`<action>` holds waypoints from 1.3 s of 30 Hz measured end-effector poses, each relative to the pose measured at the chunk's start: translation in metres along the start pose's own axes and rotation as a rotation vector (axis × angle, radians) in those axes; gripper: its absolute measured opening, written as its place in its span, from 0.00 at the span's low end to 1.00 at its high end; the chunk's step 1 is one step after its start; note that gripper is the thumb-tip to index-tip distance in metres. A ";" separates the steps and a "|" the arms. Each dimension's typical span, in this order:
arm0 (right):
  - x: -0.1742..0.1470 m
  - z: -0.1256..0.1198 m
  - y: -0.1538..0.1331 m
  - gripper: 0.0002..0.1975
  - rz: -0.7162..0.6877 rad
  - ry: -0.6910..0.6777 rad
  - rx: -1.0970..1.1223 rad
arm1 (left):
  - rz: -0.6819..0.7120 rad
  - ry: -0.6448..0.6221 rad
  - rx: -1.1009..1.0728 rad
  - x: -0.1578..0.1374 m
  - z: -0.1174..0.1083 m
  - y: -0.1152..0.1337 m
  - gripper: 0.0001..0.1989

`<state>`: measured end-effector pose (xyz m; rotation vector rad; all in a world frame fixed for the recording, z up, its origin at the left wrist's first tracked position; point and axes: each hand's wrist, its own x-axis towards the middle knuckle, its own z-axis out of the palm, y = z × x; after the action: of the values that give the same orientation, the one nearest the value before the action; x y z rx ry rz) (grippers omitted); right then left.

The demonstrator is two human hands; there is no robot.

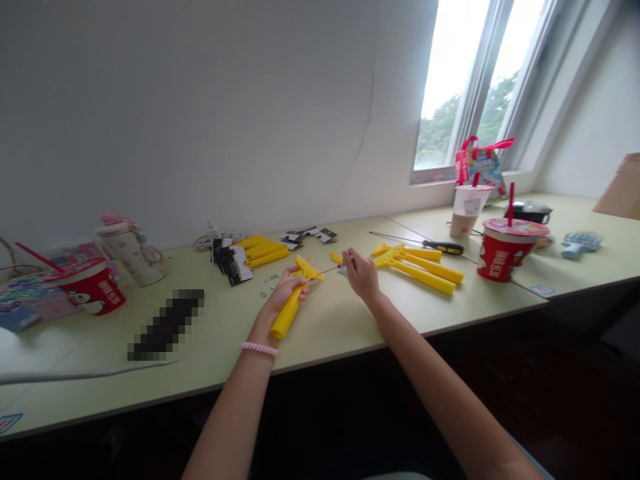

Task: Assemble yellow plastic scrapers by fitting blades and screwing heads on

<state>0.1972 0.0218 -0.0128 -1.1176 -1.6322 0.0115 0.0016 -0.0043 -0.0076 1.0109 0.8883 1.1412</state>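
Note:
My left hand [286, 291] is closed around a yellow plastic handle [289, 315] with a flared head, held tilted above the table. In my closed right hand [361, 275] is a screwdriver [329, 270], its thin shaft pointing left to the flared head. Fingers hide most of its grip, and whether the tip touches the head is too small to tell. Several similar yellow handles [425, 272] lie just right of my right hand. Small metal screws [265, 291] are scattered left of my left hand.
More yellow handles [265, 252] lie beside black packaging cards [235, 265] at the back. A long screwdriver [443, 247] rests behind the right pile. Red cups [510, 250] and a milky drink [465, 217] stand right; a bottle [133, 250] and another red cup [95, 287] are left.

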 end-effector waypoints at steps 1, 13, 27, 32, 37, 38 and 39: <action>0.000 0.000 0.000 0.14 -0.015 -0.017 0.000 | 0.002 -0.001 0.003 0.000 0.000 0.000 0.24; -0.001 0.002 -0.002 0.08 -0.013 -0.019 0.041 | -0.020 0.001 0.025 -0.001 0.000 0.000 0.24; 0.000 0.000 -0.002 0.05 -0.014 -0.103 0.061 | -0.015 0.012 0.033 -0.003 0.002 0.002 0.26; 0.003 0.002 0.001 0.07 0.060 -0.093 0.054 | -0.004 0.003 0.050 -0.002 0.001 0.001 0.25; 0.003 0.002 0.000 0.06 0.094 -0.093 0.059 | -0.002 0.009 0.061 -0.001 0.000 0.000 0.25; 0.003 0.002 0.000 0.07 0.096 -0.099 0.063 | -0.004 0.013 0.062 -0.001 0.000 0.000 0.25; 0.002 0.002 0.000 0.07 0.096 -0.106 0.068 | -0.005 0.017 0.063 -0.001 0.000 0.000 0.25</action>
<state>0.1957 0.0243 -0.0119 -1.1589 -1.6578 0.1901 0.0020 -0.0050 -0.0079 1.0508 0.9444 1.1256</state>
